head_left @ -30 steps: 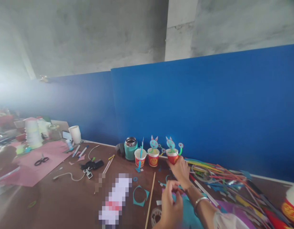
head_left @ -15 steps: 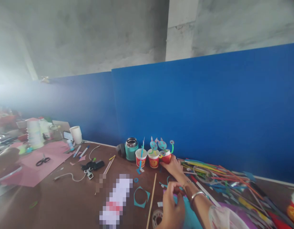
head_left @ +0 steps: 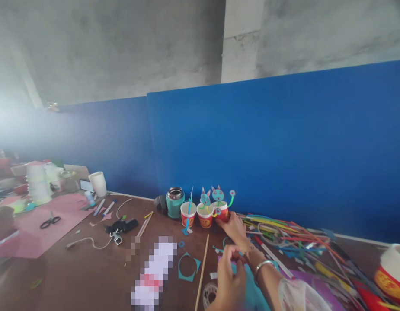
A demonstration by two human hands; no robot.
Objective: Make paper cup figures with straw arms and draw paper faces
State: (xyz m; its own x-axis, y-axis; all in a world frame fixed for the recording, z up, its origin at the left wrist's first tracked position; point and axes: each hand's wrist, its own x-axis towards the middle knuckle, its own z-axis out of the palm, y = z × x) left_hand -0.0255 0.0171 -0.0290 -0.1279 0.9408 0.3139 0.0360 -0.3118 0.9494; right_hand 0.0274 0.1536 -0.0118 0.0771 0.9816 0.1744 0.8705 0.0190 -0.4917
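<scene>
Below the blue panel (head_left: 267, 142), over the brown table (head_left: 96, 276), the left hand (head_left: 230, 276) curled, whether on anything I could not tell, while the right hand (head_left: 234, 226) gripped the row's right-end cup (head_left: 224, 212) low, beside the middle cup (head_left: 205, 220), presumably sparing the paper face (head_left: 218, 195) above.

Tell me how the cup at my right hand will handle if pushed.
The cup looks like paper, so it is probably light and could dent under your right hand. The animal face standing above its rim may make it apt to tip. The thin green stem curving out beside it would likely bend if snagged.
</scene>
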